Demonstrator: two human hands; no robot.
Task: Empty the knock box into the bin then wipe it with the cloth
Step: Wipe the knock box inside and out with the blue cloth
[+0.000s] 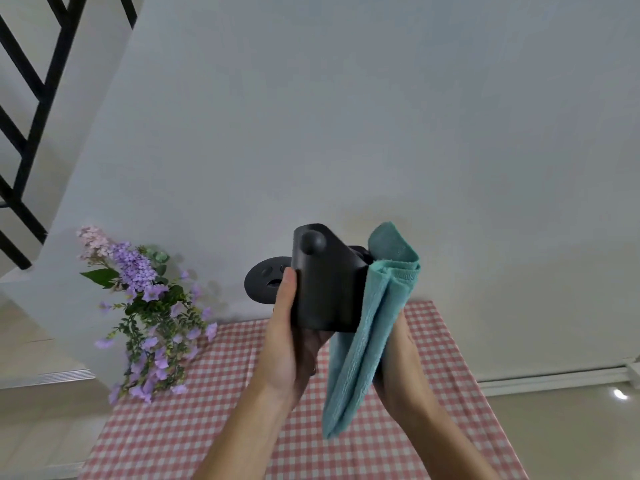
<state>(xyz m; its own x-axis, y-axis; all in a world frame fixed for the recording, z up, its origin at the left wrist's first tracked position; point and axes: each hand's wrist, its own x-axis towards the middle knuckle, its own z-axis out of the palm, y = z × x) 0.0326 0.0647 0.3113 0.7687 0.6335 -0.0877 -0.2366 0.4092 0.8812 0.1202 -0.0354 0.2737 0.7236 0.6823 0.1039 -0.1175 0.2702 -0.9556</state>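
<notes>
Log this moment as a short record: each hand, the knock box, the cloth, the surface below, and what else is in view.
left hand: grips the knock box from its left side
right hand: presses the cloth against the box's right side
knock box: black, held up above the table
cloth: teal, folded, hanging down
table: red-and-white checked covering
flowers: purple, at the table's left edge
bin: not in view

Both forearms are bare, with no sleeves, and the left hand [289, 341] and right hand [398, 362] are ungloved.
</notes>
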